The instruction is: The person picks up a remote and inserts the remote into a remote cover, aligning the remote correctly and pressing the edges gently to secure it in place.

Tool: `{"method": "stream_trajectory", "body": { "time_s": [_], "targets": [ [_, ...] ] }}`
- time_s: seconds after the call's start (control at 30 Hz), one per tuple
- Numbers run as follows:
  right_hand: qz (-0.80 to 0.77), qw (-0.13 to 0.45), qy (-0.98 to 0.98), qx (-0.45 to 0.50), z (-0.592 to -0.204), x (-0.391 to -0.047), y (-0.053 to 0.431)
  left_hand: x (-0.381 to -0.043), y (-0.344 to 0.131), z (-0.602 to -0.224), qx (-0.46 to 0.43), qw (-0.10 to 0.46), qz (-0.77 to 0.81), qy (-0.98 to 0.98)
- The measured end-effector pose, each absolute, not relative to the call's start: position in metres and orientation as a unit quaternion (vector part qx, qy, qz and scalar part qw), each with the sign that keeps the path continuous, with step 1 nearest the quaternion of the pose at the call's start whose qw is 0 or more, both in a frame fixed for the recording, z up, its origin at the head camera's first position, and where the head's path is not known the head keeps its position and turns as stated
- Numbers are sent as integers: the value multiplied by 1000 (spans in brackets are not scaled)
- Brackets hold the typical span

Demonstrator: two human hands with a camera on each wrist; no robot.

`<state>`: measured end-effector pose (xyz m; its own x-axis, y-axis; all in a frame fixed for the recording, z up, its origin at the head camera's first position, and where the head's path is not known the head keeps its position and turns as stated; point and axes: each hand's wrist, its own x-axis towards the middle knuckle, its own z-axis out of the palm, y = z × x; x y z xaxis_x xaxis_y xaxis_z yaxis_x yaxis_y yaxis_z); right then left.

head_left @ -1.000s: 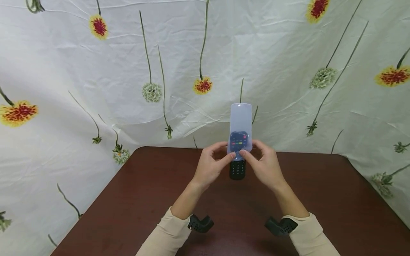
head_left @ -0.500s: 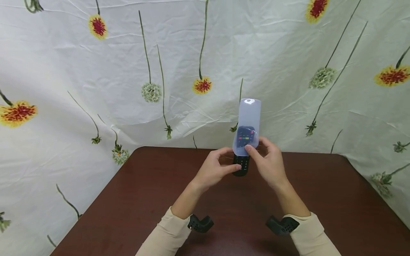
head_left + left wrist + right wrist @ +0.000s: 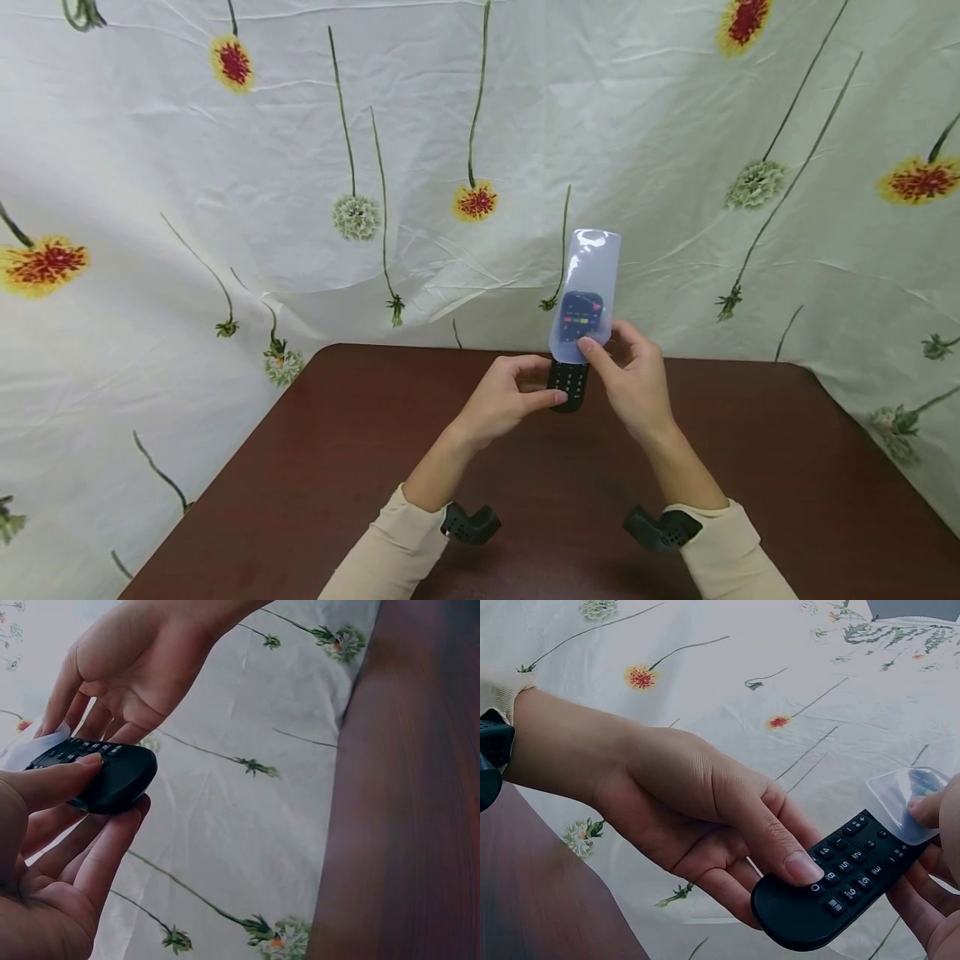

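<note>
A black remote control (image 3: pixel 567 382) is held up above the table, its upper part inside a translucent sleeve cover (image 3: pixel 596 267). Coloured buttons show through the cover, while the bare lower end with number keys sticks out below. My left hand (image 3: pixel 498 398) pinches that lower end, thumb on the keys and fingers behind. Higher up, my right hand (image 3: pixel 636 379) grips the cover near its open edge, with the thumb in front. In the right wrist view the left thumb lies on the remote's keypad (image 3: pixel 847 874), close to the cover's edge (image 3: pixel 900 802).
Below the hands lies a dark reddish-brown table (image 3: pixel 360 467). A white cloth with printed flowers (image 3: pixel 420 150) hangs behind it. Black wrist devices sit at the left cuff (image 3: pixel 470 523) and the right cuff (image 3: pixel 662 530).
My left hand has shifted from the cover's edge down to the remote's bare end. Remote and cover have moved slightly right and up and tilted to the right; more of the keypad shows.
</note>
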<state>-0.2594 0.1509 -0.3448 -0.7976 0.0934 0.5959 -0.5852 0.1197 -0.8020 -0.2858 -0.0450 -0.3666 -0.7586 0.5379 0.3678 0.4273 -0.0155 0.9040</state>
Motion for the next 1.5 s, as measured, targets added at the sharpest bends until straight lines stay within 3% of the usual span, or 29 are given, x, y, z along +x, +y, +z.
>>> {"method": "stream_trajectory", "body": {
  "time_s": [0.7, 1.0, 1.5],
  "targets": [
    [615, 222, -721, 229, -349, -261, 149, -280, -45, -360, 344, 21, 607, 716],
    [600, 244, -728, 225, -347, -261, 151, -283, -51, -358, 341, 25, 599, 724],
    [546, 218, -768, 253, -349, -262, 149, -284, -62, -348, 304, -125, 676, 659]
  ]
}}
